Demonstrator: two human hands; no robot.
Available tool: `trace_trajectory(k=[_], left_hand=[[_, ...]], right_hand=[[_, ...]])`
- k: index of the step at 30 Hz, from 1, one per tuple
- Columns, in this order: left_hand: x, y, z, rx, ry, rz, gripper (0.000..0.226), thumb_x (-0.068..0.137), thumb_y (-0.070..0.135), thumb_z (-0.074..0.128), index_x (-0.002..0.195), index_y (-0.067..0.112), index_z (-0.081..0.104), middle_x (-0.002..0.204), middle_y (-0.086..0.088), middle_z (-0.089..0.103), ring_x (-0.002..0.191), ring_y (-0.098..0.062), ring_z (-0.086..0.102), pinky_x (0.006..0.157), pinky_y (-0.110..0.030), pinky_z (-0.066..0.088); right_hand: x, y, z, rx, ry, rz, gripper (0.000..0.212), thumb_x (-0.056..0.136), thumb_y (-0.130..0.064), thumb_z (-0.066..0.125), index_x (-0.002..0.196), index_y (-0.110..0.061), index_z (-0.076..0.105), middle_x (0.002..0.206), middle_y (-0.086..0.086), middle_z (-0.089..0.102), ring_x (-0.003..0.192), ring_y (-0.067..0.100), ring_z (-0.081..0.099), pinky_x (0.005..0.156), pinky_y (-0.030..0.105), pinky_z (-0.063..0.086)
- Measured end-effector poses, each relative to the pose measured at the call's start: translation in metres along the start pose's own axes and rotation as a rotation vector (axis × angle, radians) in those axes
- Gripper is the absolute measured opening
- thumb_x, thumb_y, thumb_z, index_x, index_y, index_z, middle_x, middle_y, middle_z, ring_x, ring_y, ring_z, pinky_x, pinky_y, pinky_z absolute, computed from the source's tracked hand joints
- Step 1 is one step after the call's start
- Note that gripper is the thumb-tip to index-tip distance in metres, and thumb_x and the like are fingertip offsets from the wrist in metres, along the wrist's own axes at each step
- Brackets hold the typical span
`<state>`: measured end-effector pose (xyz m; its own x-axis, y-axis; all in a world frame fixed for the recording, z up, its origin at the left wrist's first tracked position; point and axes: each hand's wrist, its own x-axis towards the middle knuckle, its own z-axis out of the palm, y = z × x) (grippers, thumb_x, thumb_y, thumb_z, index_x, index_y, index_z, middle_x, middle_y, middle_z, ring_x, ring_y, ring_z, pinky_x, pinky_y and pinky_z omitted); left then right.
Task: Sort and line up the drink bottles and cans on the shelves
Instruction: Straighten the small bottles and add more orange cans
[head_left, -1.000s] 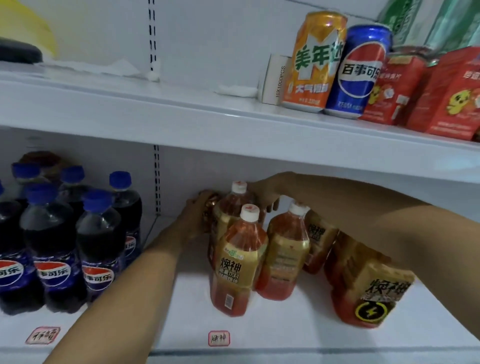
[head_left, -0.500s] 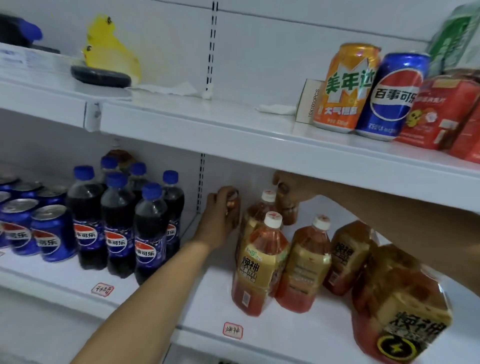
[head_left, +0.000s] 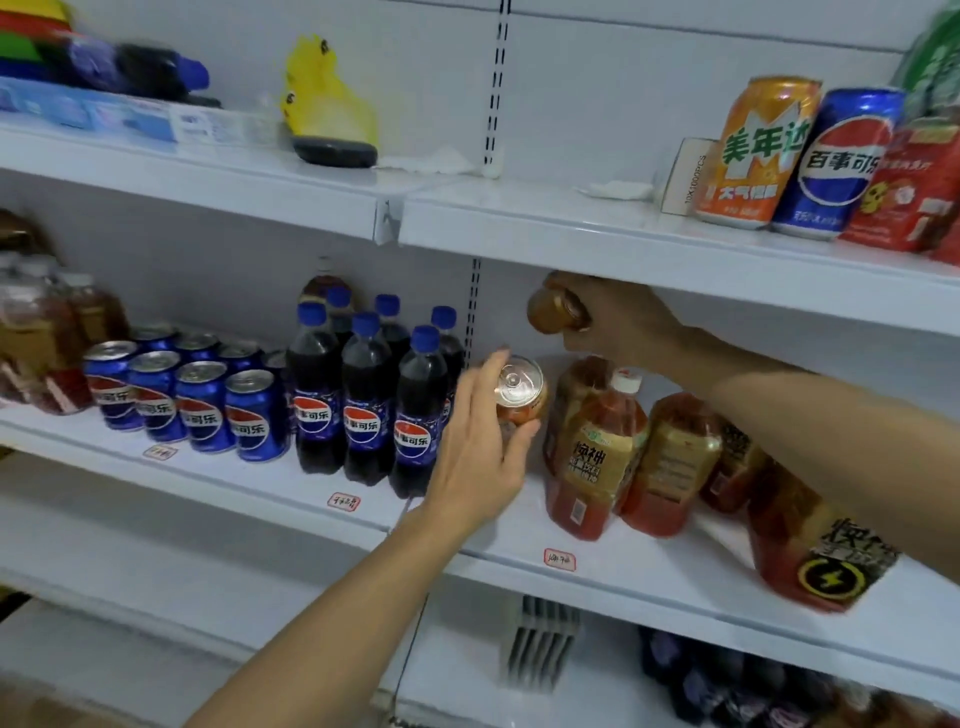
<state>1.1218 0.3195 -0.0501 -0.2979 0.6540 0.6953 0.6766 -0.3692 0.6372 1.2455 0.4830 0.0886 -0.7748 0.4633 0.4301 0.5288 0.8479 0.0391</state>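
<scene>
Head view: each hand grips one orange can, left hand (head_left: 480, 457) and right hand (head_left: 618, 325); seven cola bottles (head_left: 366, 400) stand nearby.

The can (head_left: 519, 391) in my left hand (head_left: 480, 457) is shiny metal, its silvery top and pull tab catching the light. The one in my right hand (head_left: 618, 327) is a duller bronze-toned metal can (head_left: 557, 310). The tea bottles (head_left: 597, 457) are clear glossy plastic with smooth wrap labels and matt white caps. The cola bottles (head_left: 366, 410) are glossy plastic too, with blue ribbed caps. The blue cans (head_left: 202, 405) have gleaming metal tops. The shelf (head_left: 649, 582) is smooth white painted metal, faintly glossy
</scene>
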Motion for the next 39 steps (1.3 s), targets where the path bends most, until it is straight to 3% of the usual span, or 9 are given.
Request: trace_trajectory(k=[2, 6, 8, 11, 16, 22, 27, 33, 39], left_hand=[[-0.016, 0.005, -0.033, -0.094, -0.006, 0.007, 0.075, 0.097, 0.018, 0.064, 0.157, 0.029, 0.020, 0.148, 0.001, 0.037, 0.131, 0.003, 0.042, 0.106, -0.015, 0.040], [-0.055, 0.010, -0.110, -0.304, 0.071, -0.073, 0.070, 0.098, 0.037, 0.054, 0.157, 0.038, 0.018, 0.151, 0.007, 0.041, 0.132, -0.018, 0.052, 0.105, -0.043, 0.051], [-0.066, 0.011, -0.153, -0.351, 0.203, -0.070, 0.066, 0.097, 0.039, 0.051, 0.156, 0.038, 0.021, 0.145, 0.016, 0.044, 0.125, -0.019, 0.057, 0.099, -0.041, 0.055], [-0.071, -0.004, -0.216, -0.426, 0.403, -0.155, 0.064, 0.094, 0.030, 0.051, 0.153, 0.030, 0.026, 0.137, 0.018, 0.049, 0.115, -0.012, 0.061, 0.089, -0.029, 0.055], [-0.076, -0.052, -0.319, -0.385, 0.600, -0.267, 0.056, 0.091, 0.019, 0.045, 0.146, 0.016, 0.037, 0.109, 0.028, 0.061, 0.092, -0.005, 0.064, 0.075, -0.033, 0.057], [-0.064, -0.115, -0.404, -0.316, 0.689, -0.314, 0.052, 0.089, 0.024, 0.044, 0.141, 0.021, 0.042, 0.111, 0.018, 0.059, 0.088, -0.004, 0.063, 0.071, -0.030, 0.056], [-0.026, -0.161, -0.463, -0.309, 0.709, -0.311, 0.043, 0.087, 0.023, 0.044, 0.129, 0.024, 0.050, 0.108, 0.001, 0.058, 0.090, -0.019, 0.059, 0.076, -0.046, 0.051], [0.005, -0.224, -0.537, -0.404, 0.759, -0.306, 0.037, 0.087, 0.025, 0.046, 0.124, 0.029, 0.053, 0.110, -0.004, 0.058, 0.093, -0.026, 0.057, 0.077, -0.049, 0.048], [0.018, -0.275, -0.609, -0.480, 0.722, -0.317, 0.044, 0.087, 0.021, 0.042, 0.130, 0.019, 0.050, 0.101, 0.016, 0.066, 0.089, -0.009, 0.065, 0.075, -0.040, 0.057]], right_hand=[[-0.001, -0.033, -0.004, -0.008, 0.044, 0.002, 0.067, 0.073, -0.023, 0.080, 0.135, -0.025, 0.057, 0.127, 0.007, 0.063, 0.111, 0.035, 0.060, 0.083, 0.041, 0.053], [-0.011, -0.110, -0.002, -0.064, 0.254, 0.001, 0.061, 0.072, -0.024, 0.081, 0.130, -0.023, 0.062, 0.116, 0.016, 0.060, 0.097, 0.041, 0.059, 0.072, 0.040, 0.052], [-0.008, -0.156, 0.004, -0.022, 0.351, -0.025, 0.063, 0.072, -0.025, 0.082, 0.131, -0.021, 0.062, 0.111, 0.022, 0.056, 0.087, 0.042, 0.057, 0.067, 0.041, 0.051], [0.013, -0.212, 0.023, 0.164, 0.424, 0.047, 0.063, 0.073, -0.025, 0.081, 0.132, -0.024, 0.060, 0.116, 0.023, 0.049, 0.094, 0.040, 0.052, 0.078, 0.041, 0.051], [0.044, -0.271, 0.060, 0.364, 0.543, 0.119, 0.056, 0.073, -0.018, 0.084, 0.125, -0.020, 0.065, 0.125, 0.020, 0.041, 0.109, 0.032, 0.047, 0.095, 0.031, 0.045], [0.112, -0.364, 0.097, 0.350, 0.676, -0.103, 0.056, 0.069, -0.012, 0.088, 0.120, -0.016, 0.067, 0.127, 0.027, 0.044, 0.116, 0.035, 0.044, 0.095, 0.020, 0.034], [0.194, -0.447, 0.112, 0.427, 0.691, -0.294, 0.056, 0.071, -0.022, 0.082, 0.124, -0.024, 0.062, 0.123, 0.016, 0.039, 0.113, 0.032, 0.045, 0.089, 0.023, 0.040], [0.267, -0.530, 0.145, 0.466, 0.583, -0.325, 0.050, 0.072, -0.025, 0.080, 0.121, -0.016, 0.069, 0.120, 0.020, 0.047, 0.111, 0.035, 0.050, 0.084, 0.034, 0.049], [0.316, -0.608, 0.185, 0.442, 0.521, -0.279, 0.053, 0.073, -0.024, 0.081, 0.124, -0.015, 0.069, 0.119, 0.019, 0.047, 0.110, 0.033, 0.050, 0.081, 0.044, 0.054]])
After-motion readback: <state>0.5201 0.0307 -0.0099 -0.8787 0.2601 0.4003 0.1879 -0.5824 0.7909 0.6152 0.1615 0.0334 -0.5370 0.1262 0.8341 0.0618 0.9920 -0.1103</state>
